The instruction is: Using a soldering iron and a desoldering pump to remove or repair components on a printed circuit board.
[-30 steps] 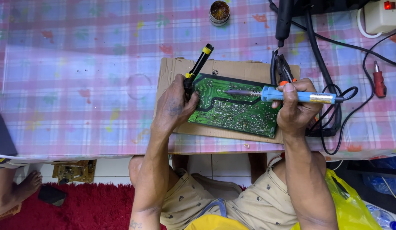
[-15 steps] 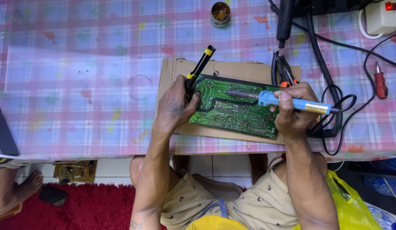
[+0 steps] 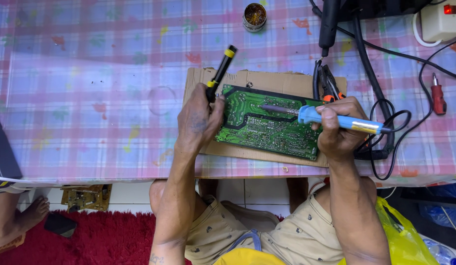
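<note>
**Checked tablecloth, circuit board and iron at the front edge**

Pink-and-blue checked cloth covers the table [image 3: 90, 98], and near its front edge a green circuit board [image 3: 269, 122] lies flat on a sheet of cardboard [image 3: 267, 81], its long side running left to right. The right hand [image 3: 338, 130] is closed around the blue handle of a soldering iron [image 3: 331, 119]. The iron lies almost level, its long axis pointing left, with the metal tip over the upper middle of the board, leftward of the gripping fingers. The left hand [image 3: 198, 120] rests at the board's left edge, fingers curled around a black and yellow tool [image 3: 219, 72] that slants up and away to the right. The right hand is nearer the tip; the left is just beside the board. Black cables [image 3: 385, 118] coil to the right, a red screwdriver [image 3: 438, 95] lies beyond them, and a small round tin [image 3: 254, 16] stands farther back.
</note>
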